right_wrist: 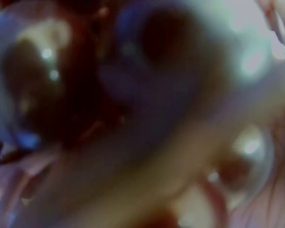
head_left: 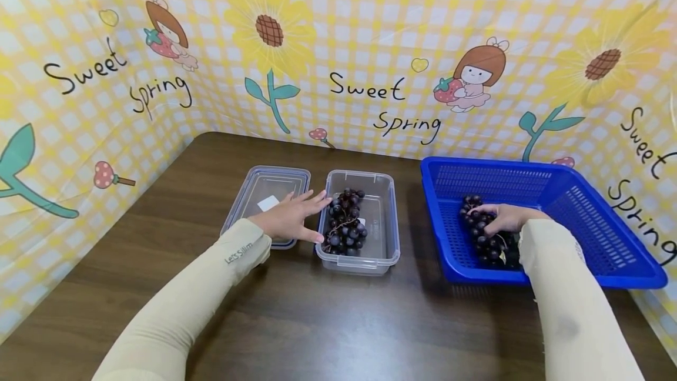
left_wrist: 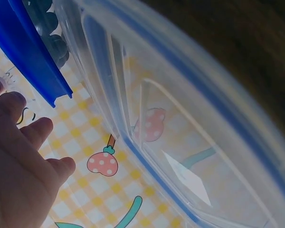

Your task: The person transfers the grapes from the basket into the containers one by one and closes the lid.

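Note:
Dark grapes (head_left: 346, 225) on a stem lie along the left side of a clear plastic container (head_left: 378, 222). At that container's left rim is my left hand (head_left: 293, 216), its fingers extended and spread; whether the fingertips touch the rim is hard to tell. In the left wrist view the same hand (left_wrist: 23, 156) shows nothing in its grasp. Inside a blue basket (head_left: 624, 234), my right hand (head_left: 508, 218) grips a second bunch of dark grapes (head_left: 482, 243), thumb and fingers bent over it. Blurred grapes (right_wrist: 33, 80) fill the right wrist view.
A clear lid with a blue seal (head_left: 280, 176) lies left of the container, partly beneath my left hand. The brown wooden table (head_left: 317, 322) carries everything. A yellow checked cloth (head_left: 365, 34) with printed flowers encloses the back and sides.

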{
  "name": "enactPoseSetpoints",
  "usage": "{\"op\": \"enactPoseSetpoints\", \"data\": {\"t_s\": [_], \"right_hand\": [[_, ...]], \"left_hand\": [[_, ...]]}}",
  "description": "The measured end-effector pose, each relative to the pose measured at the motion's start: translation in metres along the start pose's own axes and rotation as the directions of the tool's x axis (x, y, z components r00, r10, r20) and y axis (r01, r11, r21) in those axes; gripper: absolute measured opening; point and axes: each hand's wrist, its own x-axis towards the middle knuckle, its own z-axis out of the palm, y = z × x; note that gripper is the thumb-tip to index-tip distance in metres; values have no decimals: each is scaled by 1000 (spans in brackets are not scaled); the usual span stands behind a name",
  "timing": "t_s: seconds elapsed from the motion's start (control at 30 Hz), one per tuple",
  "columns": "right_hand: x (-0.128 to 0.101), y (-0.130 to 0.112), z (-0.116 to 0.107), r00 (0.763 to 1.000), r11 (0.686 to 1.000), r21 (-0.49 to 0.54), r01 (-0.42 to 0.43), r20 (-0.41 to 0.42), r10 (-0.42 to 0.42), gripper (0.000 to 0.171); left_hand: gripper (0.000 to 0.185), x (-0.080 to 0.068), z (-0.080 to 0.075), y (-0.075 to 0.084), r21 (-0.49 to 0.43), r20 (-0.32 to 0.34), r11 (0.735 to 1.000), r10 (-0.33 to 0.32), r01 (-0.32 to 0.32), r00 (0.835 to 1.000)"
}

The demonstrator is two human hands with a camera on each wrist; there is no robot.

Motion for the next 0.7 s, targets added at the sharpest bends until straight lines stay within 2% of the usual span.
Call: {"op": "enactPoseSetpoints", "data": {"t_s": [0.2,0.37,0.5,0.7], "right_hand": [[1,-2,0,997,997,46,58,-47,-56,64],[0,-5,-3,990,993,-30,112,-77,-114,61],[-5,-7,-6,991,994,-49,93,-95,-97,61],[-14,-16,-13,990,997,-25,71,-123,-74,64]], "left_hand": [[90,0,0,-1,-5,9,1000,-2,2,1000],[90,1,-3,0,-4,10,1000,-13,13,1000],[90,2,-3,1,-3,17,1000,-9,9,1000],[91,1,-2,-1,-21,34,1000,-15,16,999]]}}
